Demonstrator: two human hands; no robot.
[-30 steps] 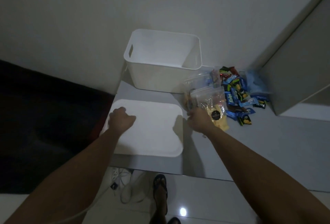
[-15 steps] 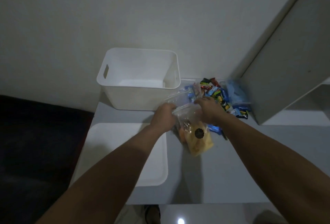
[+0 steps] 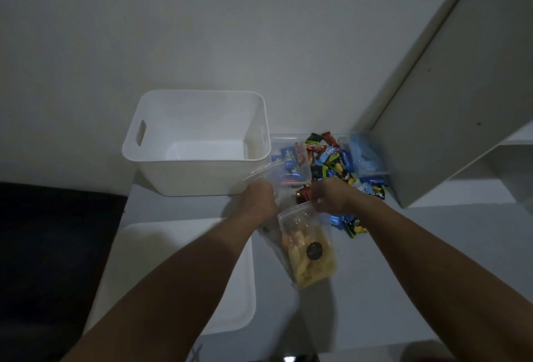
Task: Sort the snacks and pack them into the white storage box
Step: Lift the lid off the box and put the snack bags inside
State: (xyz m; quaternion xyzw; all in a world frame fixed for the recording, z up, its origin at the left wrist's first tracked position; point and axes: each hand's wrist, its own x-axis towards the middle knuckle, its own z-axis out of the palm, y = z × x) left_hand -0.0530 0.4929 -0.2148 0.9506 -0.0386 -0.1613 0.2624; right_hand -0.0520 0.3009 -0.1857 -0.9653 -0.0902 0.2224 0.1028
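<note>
Left grip: left hand [image 3: 259, 200] curled around a clear zip bag [image 3: 284, 177] that stands up between the hands, small wrapped snacks showing through it.
Right grip: right hand [image 3: 331, 195] pinching the top edge of a second clear bag, the yellow-chip bag [image 3: 310, 249], which lies on the bench with a round dark label facing up.
Chip bag position: at 6 o'clock from the hands, tilted, its bottom corner pointing toward the person.
White storage box [image 3: 199, 142]: sits at 11 o'clock from the hands, against the wall, open on top, inside looks bare, handle slot on its left wall.
Lid [image 3: 184, 275]: flat white lid lies at 7 o'clock from the hands, under the left forearm, partly covered by it.
Loose snacks [image 3: 334, 162]: heap of blue, black, red and green wrappers at 1 o'clock, just beside the box's right wall; a few more packets [image 3: 352, 224] poke out beneath the right wrist.
Bench [image 3: 403, 275]: grey surface carrying everything.
Cabinet [image 3: 450, 102]: pale panel rising at 2 o'clock, right of the snack heap.
</note>
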